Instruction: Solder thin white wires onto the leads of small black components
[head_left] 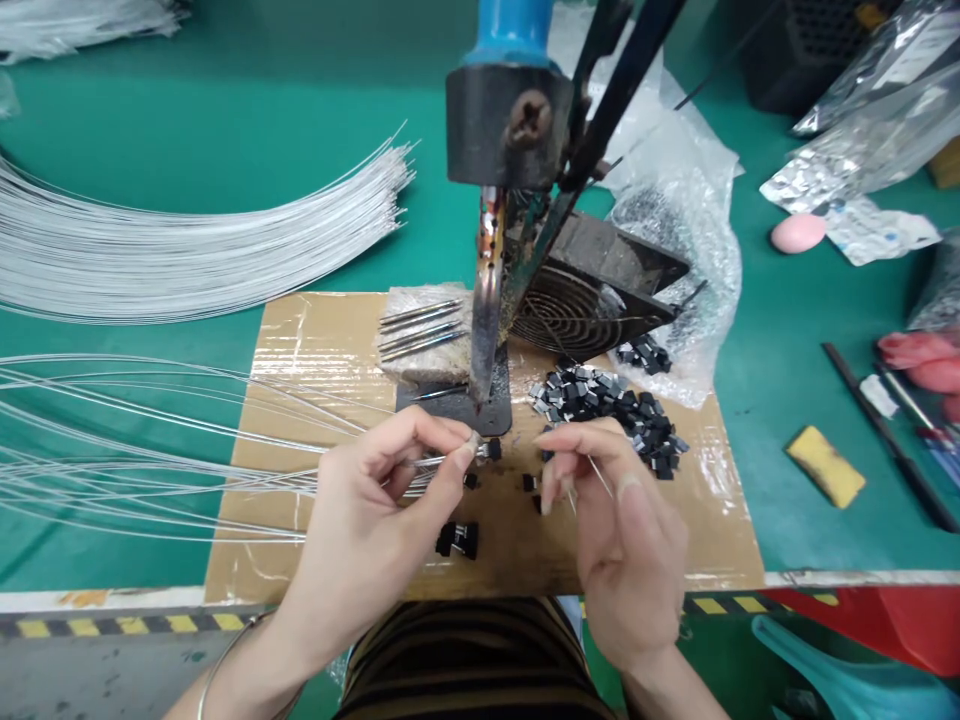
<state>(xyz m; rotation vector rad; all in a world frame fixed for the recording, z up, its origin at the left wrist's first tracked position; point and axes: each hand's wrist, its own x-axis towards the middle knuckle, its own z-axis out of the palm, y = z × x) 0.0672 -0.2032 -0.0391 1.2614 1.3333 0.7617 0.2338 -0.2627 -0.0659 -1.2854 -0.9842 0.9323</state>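
Note:
My left hand is closed in a pinch on thin white wires, which trail off to the left. A small black connector shows just past its fingertips. My right hand is closed around a thin silvery wire, seen between its fingers. Above and between the hands, a soldering iron hangs tip down from a stand. More black connectors lie on the cardboard beneath the hands.
A heap of black connectors lies right of the iron, before a fan. Metal tips rest on a wrapped block. A thick bundle of white wires lies at back left; a yellow sponge is at right.

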